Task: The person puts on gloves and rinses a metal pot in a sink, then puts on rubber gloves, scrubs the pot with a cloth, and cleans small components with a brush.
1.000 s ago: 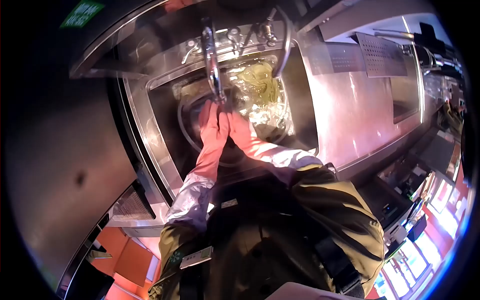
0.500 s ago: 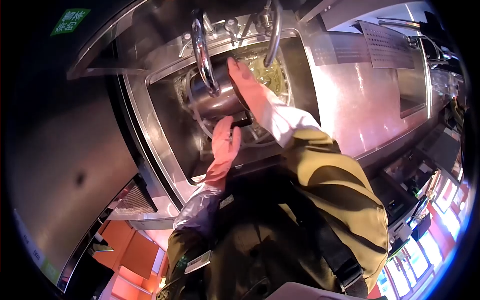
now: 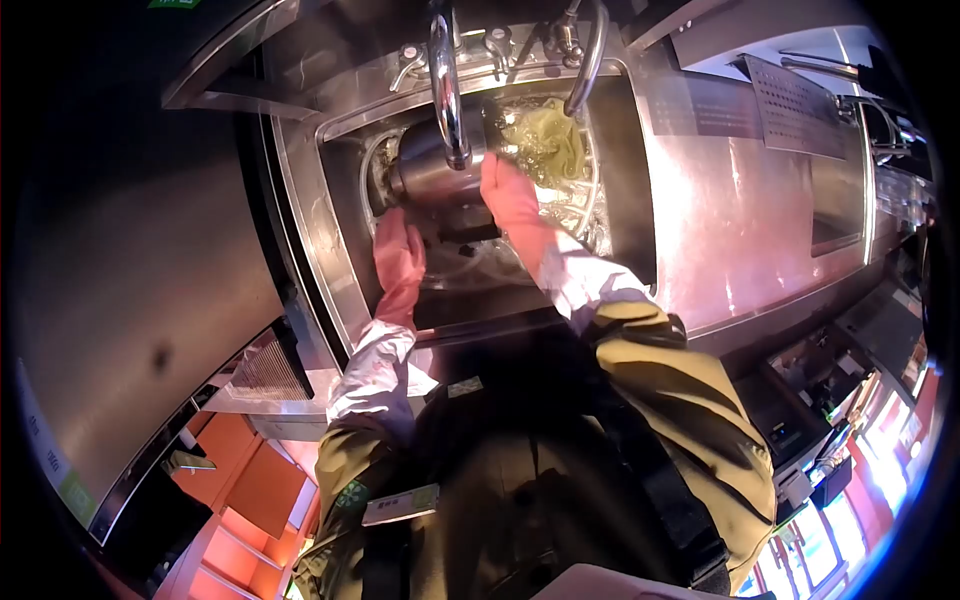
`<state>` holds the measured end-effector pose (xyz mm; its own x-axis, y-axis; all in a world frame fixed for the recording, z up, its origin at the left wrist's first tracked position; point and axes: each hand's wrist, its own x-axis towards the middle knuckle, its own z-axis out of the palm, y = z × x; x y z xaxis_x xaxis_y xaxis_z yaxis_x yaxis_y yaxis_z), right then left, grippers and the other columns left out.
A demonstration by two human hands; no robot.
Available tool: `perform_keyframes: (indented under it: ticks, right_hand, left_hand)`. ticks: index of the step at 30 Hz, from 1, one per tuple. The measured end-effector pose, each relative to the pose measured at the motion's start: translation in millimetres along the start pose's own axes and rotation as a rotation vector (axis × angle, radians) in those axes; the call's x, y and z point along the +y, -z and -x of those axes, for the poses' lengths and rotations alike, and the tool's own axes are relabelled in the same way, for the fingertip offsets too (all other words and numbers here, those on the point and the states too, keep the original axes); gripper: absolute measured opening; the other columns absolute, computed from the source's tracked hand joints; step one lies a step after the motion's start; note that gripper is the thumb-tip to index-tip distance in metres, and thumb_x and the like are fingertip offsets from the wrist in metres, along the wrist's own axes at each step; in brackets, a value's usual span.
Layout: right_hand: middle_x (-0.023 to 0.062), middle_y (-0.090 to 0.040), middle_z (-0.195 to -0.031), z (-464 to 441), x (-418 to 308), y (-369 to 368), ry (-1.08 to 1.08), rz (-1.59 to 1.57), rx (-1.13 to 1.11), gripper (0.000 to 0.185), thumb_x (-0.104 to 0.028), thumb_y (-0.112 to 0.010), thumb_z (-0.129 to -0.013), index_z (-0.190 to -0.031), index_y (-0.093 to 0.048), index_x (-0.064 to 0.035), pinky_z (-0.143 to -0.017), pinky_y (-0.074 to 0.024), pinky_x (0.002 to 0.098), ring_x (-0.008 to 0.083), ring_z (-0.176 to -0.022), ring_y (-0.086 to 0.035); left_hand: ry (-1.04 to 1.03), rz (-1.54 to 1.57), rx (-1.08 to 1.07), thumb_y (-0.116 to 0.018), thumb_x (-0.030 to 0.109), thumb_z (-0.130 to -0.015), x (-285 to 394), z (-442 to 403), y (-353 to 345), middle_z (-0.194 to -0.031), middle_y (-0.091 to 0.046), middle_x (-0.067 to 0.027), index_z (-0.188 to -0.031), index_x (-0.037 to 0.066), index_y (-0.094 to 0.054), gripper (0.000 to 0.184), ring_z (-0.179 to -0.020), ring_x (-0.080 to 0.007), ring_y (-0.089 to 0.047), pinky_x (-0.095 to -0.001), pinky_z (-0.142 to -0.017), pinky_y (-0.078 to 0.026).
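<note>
A metal cylindrical pot point(image 3: 430, 172) lies on its side in the sink point(image 3: 632, 190), beneath the curved faucet point(image 3: 446, 90). My right hand point(image 3: 511, 196), in a pink glove, is closed at the pot's right end. My left hand point(image 3: 399, 252), gloved in pink too, is at the lower left of the pot with its fingers stretched upward; whether it touches the metal is unclear. Green cloth-like material point(image 3: 552, 143) sits in water to the right of the pot, inside a pale round rim point(image 3: 592, 170).
Faucet handles point(image 3: 407, 68) and a second curved pipe point(image 3: 590, 70) stand along the sink's back edge. On the right is a metal counter point(image 3: 715, 215) with a perforated panel point(image 3: 795, 108). A large dark metal surface point(image 3: 150, 250) is on the left.
One second ago my hands were together under the faucet. They have since moved apart around the pot; my left hand has shifted left and my right hand has curled at its right end.
</note>
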<state>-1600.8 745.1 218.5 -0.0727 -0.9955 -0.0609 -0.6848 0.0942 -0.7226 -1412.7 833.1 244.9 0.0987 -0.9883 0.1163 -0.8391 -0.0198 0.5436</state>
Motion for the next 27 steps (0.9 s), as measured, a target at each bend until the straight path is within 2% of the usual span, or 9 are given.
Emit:
perform_keyframes:
  ticks: [5,6,9,13,15,21,22,25,27]
  right_hand:
    - [0.0205,-0.061,-0.084,-81,-28,11,-0.409,0.041,-0.263,0.029,-0.026,-0.043,-0.086,-0.074,-0.052,-0.0011,-0.077,-0.0455,0.0437,0.0367,-0.087,-0.059]
    - [0.0189,-0.06,-0.078,-95,-12,6,0.272,-0.66,-0.334,0.027,-0.022,-0.045,-0.086,-0.07,-0.054,-0.002,-0.071,-0.0475,0.0418,0.0348,-0.077,-0.06]
    - [0.016,-0.061,-0.083,-90,-16,45,-0.386,-0.812,-0.368,0.026,-0.024,-0.046,-0.088,-0.08,-0.056,-0.0012,-0.075,-0.0459,0.0378,0.0297,-0.082,-0.059]
    - [0.0121,-0.061,-0.09,-42,-15,57,-0.661,-1.056,-0.054,0.028,-0.026,-0.047,-0.091,-0.092,-0.058,-0.0001,-0.08,-0.0439,0.0323,0.0229,-0.088,-0.057]
    - [0.0102,-0.062,-0.094,-11,-2,44,-0.685,-0.986,0.126,0.031,-0.027,-0.048,-0.092,-0.098,-0.059,0.0005,-0.083,-0.0428,0.0296,0.0195,-0.09,-0.056]
    - [0.016,-0.062,-0.103,85,-14,18,-0.047,-0.134,0.047,0.035,-0.026,-0.046,-0.092,-0.115,-0.055,-0.0009,-0.09,-0.0437,0.0316,0.0298,-0.099,-0.058]
    - [0.0192,-0.062,-0.09,77,-18,18,0.015,-0.197,0.181,0.029,-0.027,-0.047,-0.091,-0.102,-0.061,-0.0036,-0.077,-0.0481,0.0345,0.0363,-0.088,-0.058]
    - [0.0196,-0.06,-0.075,60,4,21,-0.264,-0.132,-0.262,0.029,-0.029,-0.047,-0.091,-0.088,-0.061,-0.0042,-0.063,-0.0467,0.0395,0.0382,-0.072,-0.058]
    - [0.0205,-0.055,-0.065,62,30,-1,-0.154,-0.132,-0.092,0.032,-0.029,-0.047,-0.091,-0.074,-0.057,-0.0023,-0.054,-0.0423,0.0432,0.0388,-0.061,-0.054]
  left_hand:
    - [-0.174,0.224,0.158,-0.056,0.009,-0.082,28,-14,8,-0.115,-0.052,-0.0283,-0.119,-0.005,-0.048,0.04,-0.104,-0.0439,-0.051,-0.0429,-0.091,-0.042]
    - [-0.196,0.197,0.093,-0.059,0.012,-0.081,46,-19,15,-0.12,-0.048,-0.0285,-0.124,-0.004,-0.044,0.047,-0.107,-0.0448,-0.048,-0.0443,-0.093,-0.04]
    - [-0.209,0.045,-0.024,-0.065,0.019,-0.078,71,-35,10,-0.131,-0.038,-0.0278,-0.134,0.001,-0.033,0.067,-0.116,-0.046,-0.04,-0.0474,-0.099,-0.033]
    - [-0.208,-0.025,-0.024,-0.062,0.025,-0.077,72,-75,-18,-0.138,-0.03,-0.0237,-0.131,0.001,-0.036,0.065,-0.124,-0.0433,-0.03,-0.0512,-0.103,-0.025]
    - [-0.176,-0.069,-0.038,-0.059,0.026,-0.076,75,-94,-24,-0.133,-0.036,-0.0191,-0.129,0.008,-0.044,0.058,-0.126,-0.0365,-0.027,-0.0496,-0.106,-0.021]
    - [-0.381,-0.052,-0.065,-0.061,0.019,-0.071,67,-148,-30,-0.117,-0.05,-0.0174,-0.138,0.011,-0.034,0.072,-0.102,-0.0352,-0.048,-0.0454,-0.091,-0.038]
    - [-0.512,-0.206,0.005,-0.062,0.017,-0.071,66,-154,-36,-0.112,-0.052,-0.0179,-0.137,0.006,-0.033,0.073,-0.098,-0.035,-0.05,-0.0438,-0.087,-0.041]
    - [-0.467,-0.252,-0.17,-0.062,0.012,-0.071,69,-151,-41,-0.094,-0.056,-0.0145,-0.13,0.002,-0.038,0.064,-0.087,-0.0319,-0.052,-0.0434,-0.077,-0.043]
    - [-0.403,-0.155,-0.288,-0.064,0.011,-0.07,35,-157,-72,-0.081,-0.056,-0.0125,-0.124,0.002,-0.042,0.059,-0.075,-0.0313,-0.053,-0.0418,-0.069,-0.043]
